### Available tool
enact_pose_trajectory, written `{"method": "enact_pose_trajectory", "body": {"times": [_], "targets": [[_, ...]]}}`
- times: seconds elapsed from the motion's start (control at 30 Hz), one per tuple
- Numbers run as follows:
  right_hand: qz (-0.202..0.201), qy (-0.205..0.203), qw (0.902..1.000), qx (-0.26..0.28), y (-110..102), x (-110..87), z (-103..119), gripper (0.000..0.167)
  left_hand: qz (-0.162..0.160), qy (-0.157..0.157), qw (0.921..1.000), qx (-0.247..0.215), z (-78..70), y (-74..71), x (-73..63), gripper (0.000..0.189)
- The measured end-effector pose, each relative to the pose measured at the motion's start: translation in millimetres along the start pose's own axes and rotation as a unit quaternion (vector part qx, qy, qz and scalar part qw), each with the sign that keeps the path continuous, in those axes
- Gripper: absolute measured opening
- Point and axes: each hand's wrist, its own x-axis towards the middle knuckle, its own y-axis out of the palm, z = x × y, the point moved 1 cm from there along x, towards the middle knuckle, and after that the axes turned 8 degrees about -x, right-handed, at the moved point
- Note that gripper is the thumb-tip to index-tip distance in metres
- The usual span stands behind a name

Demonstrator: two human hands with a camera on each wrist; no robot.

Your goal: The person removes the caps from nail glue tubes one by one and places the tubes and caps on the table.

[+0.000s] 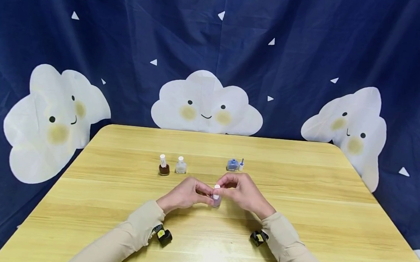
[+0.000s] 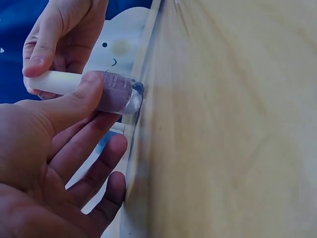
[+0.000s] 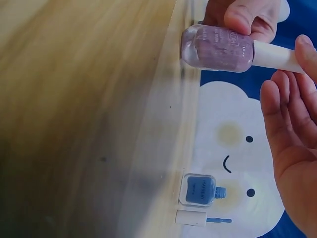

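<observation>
A mauve nail polish bottle [image 3: 218, 48] with a tall white cap [image 2: 57, 82] stands on the table between both hands. My left hand [image 1: 188, 195] pinches the glass body between thumb and index finger, its other fingers spread loosely in the left wrist view. With thumb and fingertips, my right hand [image 1: 243, 193] grips the white cap, which sits on the bottle. Beyond the right hand, a blue nail polish bottle [image 3: 200, 189] stands uncapped. Its white cap [image 3: 191, 218] is upside down beside it, the blue-coated brush pointing up.
A dark brown nail polish bottle [image 1: 164, 169] and a clear one [image 1: 181, 167], both white-capped, stand beyond the left hand. The wooden table [image 1: 111, 206] ends at a dark blue curtain [image 1: 189, 32] with cloud faces. A black wrist camera [image 1: 259, 238] is strapped under each forearm.
</observation>
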Motion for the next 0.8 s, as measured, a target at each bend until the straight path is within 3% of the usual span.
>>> {"method": "enact_pose_trajectory", "body": {"times": [0.3, 0.8], "targets": [[-0.001, 0.003, 0.9998, -0.018, -1.0, -0.8, 1.3, 0.012, 0.002, 0.025, 0.9996, 0.016, -1.1, 2.6, 0.4, 0.024], [0.005, -0.005, 0.9993, -0.038, -4.3, 1.0, 4.5, 0.017, -0.004, 0.019, 0.9995, 0.026, -5.0, 3.3, -1.5, 0.020]]}}
